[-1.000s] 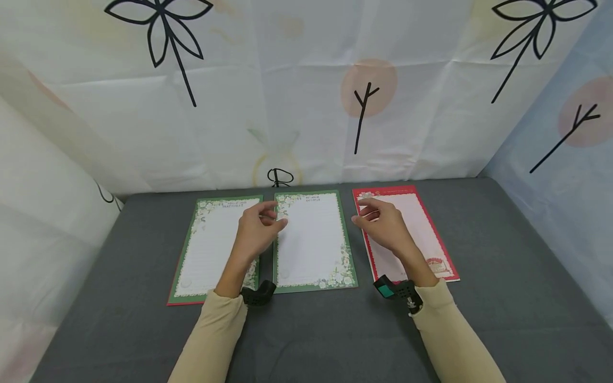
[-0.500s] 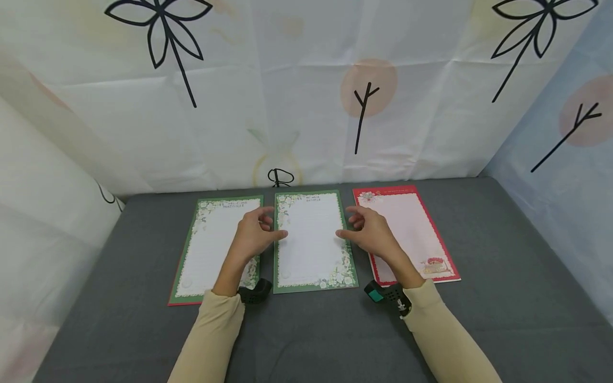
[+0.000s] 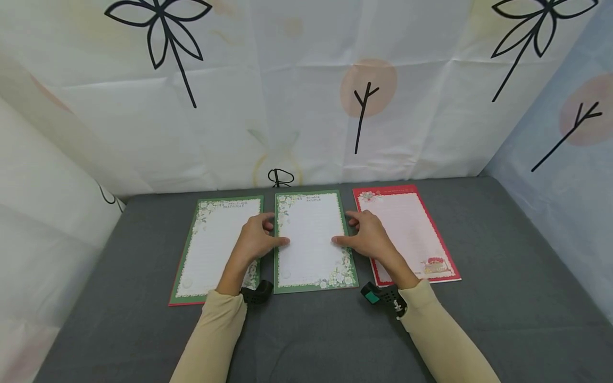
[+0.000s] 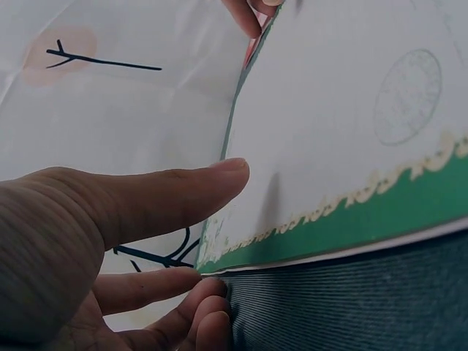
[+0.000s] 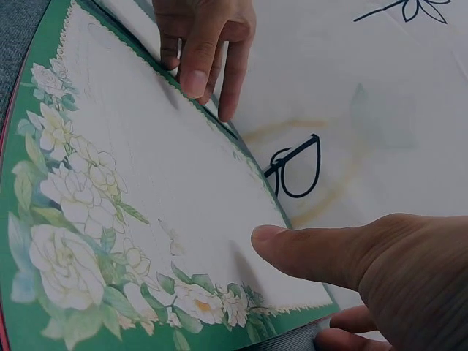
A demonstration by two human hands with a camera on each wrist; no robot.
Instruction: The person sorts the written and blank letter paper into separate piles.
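A green-bordered writing pad (image 3: 310, 255) with white flowers printed at its corners lies flat between my two hands. My left hand (image 3: 255, 238) is at its left edge, thumb over the page and fingers beside the border. Mirroring it, my right hand (image 3: 370, 235) is at the right edge with its thumb extended over the page. In the left wrist view the left thumb (image 4: 175, 194) casts a separate shadow on the paper. The right wrist view likewise shows the right thumb (image 5: 314, 248) just above the page, its other fingers low beside the border.
A second green-bordered pad (image 3: 210, 255) with a red lower edge lies at left, partly under my left hand and forearm. At right is a red-bordered pad (image 3: 407, 229) with a cake-like print. Grey cloth (image 3: 306, 335) covers the table; a printed curtain (image 3: 306, 106) hangs behind.
My right hand has moved left from over the red pad to the middle pad's right edge. My left hand has shifted slightly toward me, and both hands have lowered. The pads have stayed put.
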